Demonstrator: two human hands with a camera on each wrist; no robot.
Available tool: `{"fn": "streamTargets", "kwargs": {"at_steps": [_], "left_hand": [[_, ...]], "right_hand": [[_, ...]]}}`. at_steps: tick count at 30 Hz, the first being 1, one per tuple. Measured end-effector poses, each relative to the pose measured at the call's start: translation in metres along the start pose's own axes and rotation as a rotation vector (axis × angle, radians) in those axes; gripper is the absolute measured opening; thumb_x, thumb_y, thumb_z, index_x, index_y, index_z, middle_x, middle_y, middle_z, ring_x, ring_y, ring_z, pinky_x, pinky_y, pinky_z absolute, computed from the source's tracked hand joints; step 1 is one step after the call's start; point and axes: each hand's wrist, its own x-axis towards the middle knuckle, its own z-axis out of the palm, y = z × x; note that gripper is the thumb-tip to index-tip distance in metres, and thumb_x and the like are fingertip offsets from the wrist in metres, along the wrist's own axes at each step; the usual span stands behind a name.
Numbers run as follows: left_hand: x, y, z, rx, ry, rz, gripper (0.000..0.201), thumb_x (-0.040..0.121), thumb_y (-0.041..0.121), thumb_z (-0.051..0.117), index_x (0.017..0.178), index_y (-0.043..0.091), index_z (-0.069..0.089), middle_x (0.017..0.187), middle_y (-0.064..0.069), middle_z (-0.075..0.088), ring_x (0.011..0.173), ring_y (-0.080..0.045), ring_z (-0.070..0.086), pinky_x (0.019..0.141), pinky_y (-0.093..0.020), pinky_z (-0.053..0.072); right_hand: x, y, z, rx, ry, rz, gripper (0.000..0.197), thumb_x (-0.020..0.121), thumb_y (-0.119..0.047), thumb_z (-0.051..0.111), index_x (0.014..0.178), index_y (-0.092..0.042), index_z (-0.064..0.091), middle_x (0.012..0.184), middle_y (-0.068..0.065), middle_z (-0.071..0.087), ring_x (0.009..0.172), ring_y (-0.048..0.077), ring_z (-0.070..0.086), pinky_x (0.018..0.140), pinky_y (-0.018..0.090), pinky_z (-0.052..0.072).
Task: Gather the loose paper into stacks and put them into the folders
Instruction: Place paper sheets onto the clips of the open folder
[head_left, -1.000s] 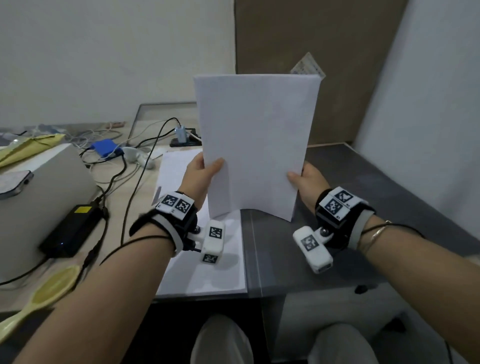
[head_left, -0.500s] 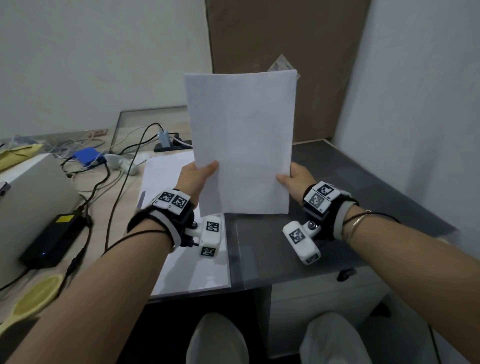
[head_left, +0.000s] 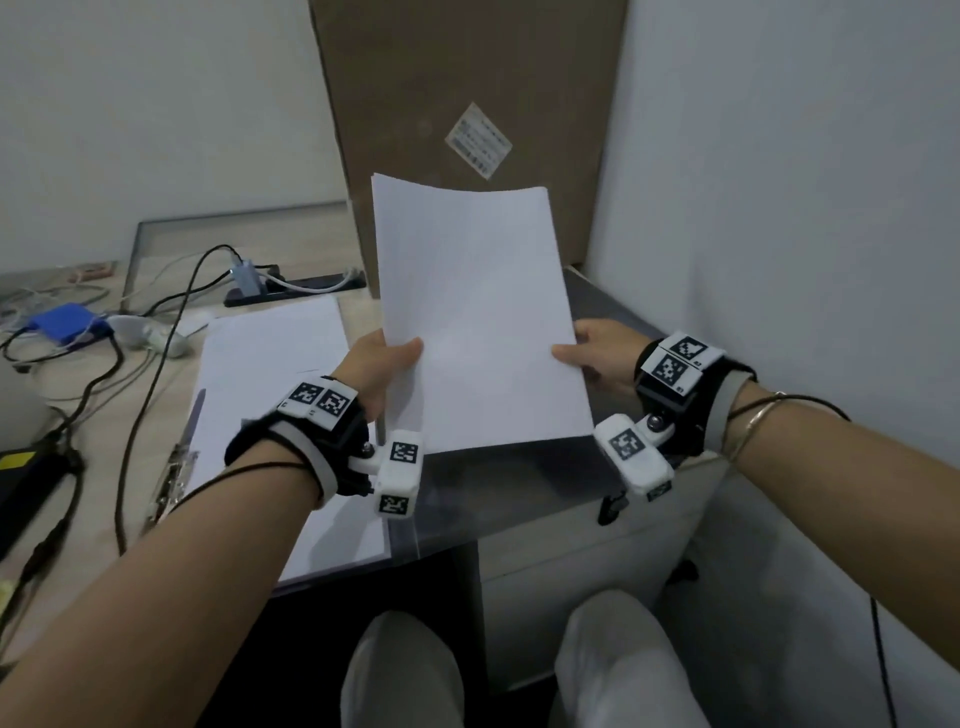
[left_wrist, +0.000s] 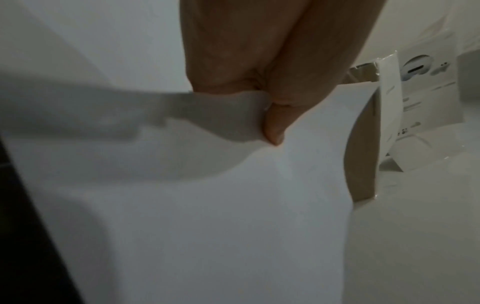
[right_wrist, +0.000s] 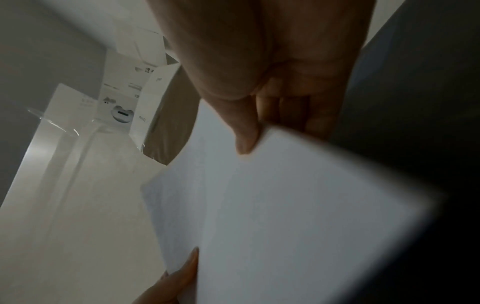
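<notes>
A stack of white paper (head_left: 478, 317) is held up, leaning away from me, its top edge curving back, its lower edge just over the dark grey desk top (head_left: 519, 483). My left hand (head_left: 382, 366) pinches its left edge, thumb in front. My right hand (head_left: 592, 353) pinches the right edge the same way. In the left wrist view the left hand's thumb (left_wrist: 275, 125) presses into the paper (left_wrist: 207, 205). In the right wrist view the right hand's thumb (right_wrist: 245, 131) lies on the sheet (right_wrist: 285, 205). A clear folder (head_left: 270, 415) with white sheets and a metal clip lies flat at left.
A large brown cardboard box (head_left: 467, 104) leans on the back wall behind the paper. Black cables (head_left: 150, 364), a blue device (head_left: 67, 322), a power strip (head_left: 291, 286) and a black adapter (head_left: 21, 467) crowd the wooden desk at left. A white wall stands close at right.
The paper stack has tipped from upright to leaning away and sunk lower, its top now bowing back. Both hands keep the same pinch on its edges. The head view has turned right.
</notes>
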Motion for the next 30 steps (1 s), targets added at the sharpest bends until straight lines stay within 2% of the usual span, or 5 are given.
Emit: {"fn": "streamTargets", "kwargs": {"at_steps": [2,9,15,22,30], "left_hand": [[0.003,-0.003,-0.007,0.011,0.075,-0.047,0.034,0.095,0.010,0.055,0.126,-0.004,0.051,0.109,-0.017,0.062,0.095,-0.031,0.058,0.091,-0.042,0.048],[0.004,-0.010,-0.048,0.012,0.245,-0.156,0.040,0.094,0.010,0.055,0.133,-0.001,0.049,0.129,-0.016,0.058,0.113,-0.033,0.055,0.103,-0.048,0.041],[-0.023,-0.009,-0.037,-0.075,0.085,-0.170,0.028,0.098,0.006,0.046,0.126,0.006,0.049,0.095,-0.010,0.062,0.083,-0.025,0.059,0.093,-0.047,0.045],[-0.036,-0.012,-0.012,-0.074,-0.128,-0.288,0.026,0.099,0.009,0.046,0.124,0.009,0.052,0.093,-0.010,0.071,0.087,-0.028,0.063,0.079,-0.043,0.050],[-0.032,-0.016,-0.008,-0.067,-0.214,-0.340,0.019,0.100,0.020,0.045,0.104,0.009,0.060,0.091,-0.004,0.070,0.077,-0.017,0.067,0.064,-0.030,0.059]], "right_hand": [[-0.007,0.009,-0.011,0.052,0.007,0.034,0.006,0.095,-0.013,0.052,0.089,-0.013,0.053,0.066,0.000,0.065,0.044,0.003,0.061,0.043,0.016,0.047],[-0.016,0.033,-0.032,0.041,0.090,0.101,0.009,0.092,-0.011,0.057,0.083,-0.015,0.056,0.082,0.009,0.065,0.059,0.009,0.062,0.053,0.019,0.041],[-0.009,0.013,-0.002,0.083,-0.193,0.155,0.035,0.091,-0.041,0.054,0.110,-0.012,0.057,0.100,0.007,0.066,0.085,0.016,0.063,0.069,0.024,0.049],[0.000,0.006,-0.004,-0.042,-0.138,0.123,0.014,0.092,-0.015,0.058,0.078,-0.017,0.057,0.062,-0.001,0.051,0.039,0.002,0.043,0.040,0.015,0.031],[-0.007,0.045,-0.018,-0.005,-0.150,0.247,0.020,0.090,-0.005,0.058,0.072,-0.014,0.055,0.056,0.000,0.052,0.039,0.006,0.038,0.034,0.014,0.026]]}}
